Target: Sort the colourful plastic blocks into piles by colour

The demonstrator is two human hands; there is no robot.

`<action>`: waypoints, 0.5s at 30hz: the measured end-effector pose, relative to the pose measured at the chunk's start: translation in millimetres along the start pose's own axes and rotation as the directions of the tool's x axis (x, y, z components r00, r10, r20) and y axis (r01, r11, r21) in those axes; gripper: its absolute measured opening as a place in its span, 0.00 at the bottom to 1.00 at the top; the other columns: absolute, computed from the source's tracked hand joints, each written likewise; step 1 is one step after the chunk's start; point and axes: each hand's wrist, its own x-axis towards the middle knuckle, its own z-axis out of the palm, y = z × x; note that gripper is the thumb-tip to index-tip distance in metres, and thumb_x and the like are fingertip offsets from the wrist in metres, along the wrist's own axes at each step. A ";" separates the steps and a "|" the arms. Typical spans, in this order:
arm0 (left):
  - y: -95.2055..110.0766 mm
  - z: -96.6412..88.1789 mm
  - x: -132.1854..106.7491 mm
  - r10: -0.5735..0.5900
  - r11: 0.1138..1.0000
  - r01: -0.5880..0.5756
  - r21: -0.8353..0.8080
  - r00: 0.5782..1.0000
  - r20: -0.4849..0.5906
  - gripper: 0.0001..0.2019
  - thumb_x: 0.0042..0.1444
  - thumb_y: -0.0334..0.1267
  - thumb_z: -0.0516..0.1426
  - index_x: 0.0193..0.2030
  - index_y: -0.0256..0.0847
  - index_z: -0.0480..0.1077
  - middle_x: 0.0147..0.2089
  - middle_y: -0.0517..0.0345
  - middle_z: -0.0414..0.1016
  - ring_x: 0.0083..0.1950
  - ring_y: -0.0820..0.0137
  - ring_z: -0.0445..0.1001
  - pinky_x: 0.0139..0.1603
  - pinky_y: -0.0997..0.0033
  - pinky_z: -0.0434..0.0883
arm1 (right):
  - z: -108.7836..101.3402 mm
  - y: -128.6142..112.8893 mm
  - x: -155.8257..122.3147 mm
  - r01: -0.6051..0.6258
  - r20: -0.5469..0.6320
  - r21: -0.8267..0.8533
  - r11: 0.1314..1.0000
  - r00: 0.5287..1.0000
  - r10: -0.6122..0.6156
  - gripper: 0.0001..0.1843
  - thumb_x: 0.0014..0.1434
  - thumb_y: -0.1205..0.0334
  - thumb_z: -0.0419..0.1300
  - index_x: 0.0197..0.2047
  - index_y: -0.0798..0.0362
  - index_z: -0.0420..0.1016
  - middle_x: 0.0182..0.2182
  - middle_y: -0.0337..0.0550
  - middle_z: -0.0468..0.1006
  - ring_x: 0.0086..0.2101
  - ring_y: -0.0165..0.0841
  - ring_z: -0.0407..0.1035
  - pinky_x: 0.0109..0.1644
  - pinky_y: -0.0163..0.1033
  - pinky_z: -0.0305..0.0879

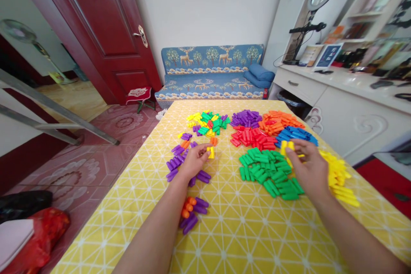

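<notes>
My left hand (194, 162) is closed in a pinch on a small yellow tube-shaped plastic piece (211, 153), above the cloth at the table's middle. Beneath and around that hand lie purple tube-shaped pieces (174, 163), and an orange piece (213, 141) rests just beyond its fingertips. On the other side, my right hand (310, 166) grips a yellow tube-shaped plastic piece (287, 147) between thumb and fingers. It hovers between the green pile (266, 167) and the yellow pile (337, 171), hiding part of both. The blue pile (297, 135) is just behind it.
The table (224, 231) wears a yellow patterned cloth. Farther back are red (253, 138), purple (245, 118) and orange (278, 122) piles, and a mixed-colour cluster (210, 123). Orange and purple pieces (189, 208) lie by my left forearm. A blue sofa (208, 81) stands beyond.
</notes>
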 end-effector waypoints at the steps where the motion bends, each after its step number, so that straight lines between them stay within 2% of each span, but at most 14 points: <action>1: 1.1 0.2 0.1 -0.004 1.000 0.004 -0.004 1.000 0.001 0.19 0.55 0.38 0.56 0.53 0.37 0.72 0.28 0.59 0.67 0.29 0.72 0.67 0.31 0.72 0.70 | -14.1 19.0 10.9 -0.038 -0.084 -0.087 0.995 0.996 0.030 0.21 0.54 0.50 0.59 0.48 0.51 0.72 0.32 0.44 0.76 0.29 0.33 0.70 0.32 0.36 0.63; 2: 2.2 0.3 0.1 -0.007 1.000 0.007 -0.009 1.000 0.004 0.19 0.55 0.38 0.56 0.53 0.37 0.72 0.28 0.59 0.67 0.29 0.73 0.67 0.31 0.72 0.70 | -26.9 36.8 20.1 -0.082 -0.172 -0.189 0.979 0.984 0.049 0.21 0.53 0.50 0.60 0.47 0.51 0.73 0.32 0.45 0.77 0.28 0.33 0.69 0.31 0.37 0.62; 4: 3.5 0.5 -0.1 -0.012 1.000 0.013 -0.025 1.000 0.009 0.19 0.55 0.38 0.56 0.53 0.37 0.72 0.29 0.59 0.67 0.29 0.73 0.67 0.30 0.72 0.71 | -47.2 66.3 32.4 -0.187 -0.242 -0.373 0.909 0.965 0.099 0.19 0.52 0.50 0.60 0.46 0.48 0.74 0.32 0.45 0.78 0.28 0.35 0.70 0.30 0.38 0.59; 7: 2.0 0.3 -0.1 -0.018 0.999 0.018 -0.044 1.000 0.013 0.20 0.55 0.38 0.56 0.54 0.38 0.71 0.30 0.59 0.68 0.30 0.73 0.67 0.31 0.72 0.72 | -61.4 91.1 36.9 -0.235 -0.189 -0.505 0.830 0.969 0.159 0.18 0.51 0.50 0.60 0.45 0.45 0.74 0.31 0.45 0.79 0.28 0.37 0.70 0.29 0.39 0.57; 10: -1.5 -0.1 0.6 -0.015 0.999 0.016 -0.046 1.000 0.017 0.20 0.55 0.39 0.56 0.55 0.38 0.71 0.31 0.58 0.68 0.30 0.73 0.68 0.32 0.71 0.72 | -60.9 96.2 33.6 -0.151 -0.114 -0.567 0.810 0.988 0.104 0.17 0.52 0.49 0.58 0.44 0.45 0.76 0.31 0.45 0.79 0.30 0.38 0.70 0.29 0.40 0.56; 15: -1.5 0.0 0.8 -0.026 0.996 0.028 -0.080 0.999 0.020 0.20 0.54 0.40 0.57 0.54 0.39 0.71 0.32 0.58 0.69 0.31 0.72 0.68 0.33 0.70 0.73 | -56.0 93.3 31.0 0.019 -0.076 -0.640 0.768 0.993 -0.088 0.16 0.55 0.50 0.56 0.41 0.47 0.79 0.34 0.47 0.79 0.34 0.39 0.69 0.31 0.41 0.57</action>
